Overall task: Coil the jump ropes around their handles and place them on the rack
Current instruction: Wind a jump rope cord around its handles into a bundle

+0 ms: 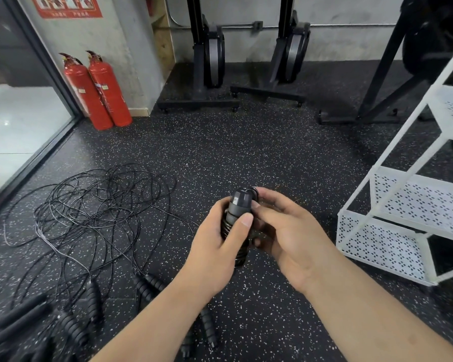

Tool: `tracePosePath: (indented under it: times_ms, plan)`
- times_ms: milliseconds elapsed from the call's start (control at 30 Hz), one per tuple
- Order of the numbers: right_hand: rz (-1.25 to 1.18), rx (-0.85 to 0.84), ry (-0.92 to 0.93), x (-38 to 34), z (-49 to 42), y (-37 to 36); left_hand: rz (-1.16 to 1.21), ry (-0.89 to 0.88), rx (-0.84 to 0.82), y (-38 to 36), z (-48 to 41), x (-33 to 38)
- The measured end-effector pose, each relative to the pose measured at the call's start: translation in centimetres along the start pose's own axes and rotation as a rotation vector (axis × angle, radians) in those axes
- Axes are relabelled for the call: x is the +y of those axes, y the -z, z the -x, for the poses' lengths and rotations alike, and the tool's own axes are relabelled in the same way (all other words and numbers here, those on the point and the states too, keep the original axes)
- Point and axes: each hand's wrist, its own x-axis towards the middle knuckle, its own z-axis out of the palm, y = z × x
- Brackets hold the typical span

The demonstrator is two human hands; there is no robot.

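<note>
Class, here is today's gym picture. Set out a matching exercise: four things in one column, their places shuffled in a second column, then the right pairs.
Things
1. fire extinguishers
2. rack
3. loose ropes
4. coiled handles

Places
A. held between the left hand and right hand
B. standing on the floor, right
C. by the wall, back left
D. tangled on the floor, left

Pairs: 1-C, 2-B, 3-D, 4-A

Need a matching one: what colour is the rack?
The rack is white, with perforated shelves; head view shows it.
</note>
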Motion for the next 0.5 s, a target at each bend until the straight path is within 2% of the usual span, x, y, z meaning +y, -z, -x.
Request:
tracePosePath:
  times_ms: [67, 167, 267, 367, 500]
  plan:
    - [0.064, 0.057, 0.036, 0.1, -0.1, 0.2, 0.061, 0.034, 0.002, -0.1, 0.1, 0.1]
    - [0.041, 0.092, -0.011, 0.0, -0.5, 0.2, 0.260, 0.156, 0.008, -0.8, 0.3, 0.6]
    - [-0.067, -0.041, -0.046, -0.4, -1.0, 0.6, 0.498, 0.278, 0.024, -1.1, 0.4, 1.1]
    - [0.030, -0.182, 0.019, -0.8, -0.1, 0.4, 0.690, 0.360, 0.073, -0.6, 0.0, 1.4]
    - [0.226, -0.139, 0.162, 0.2, 2.0, -1.2, 0.595, 0.405, 0.212, -0.2, -0.5, 1.1]
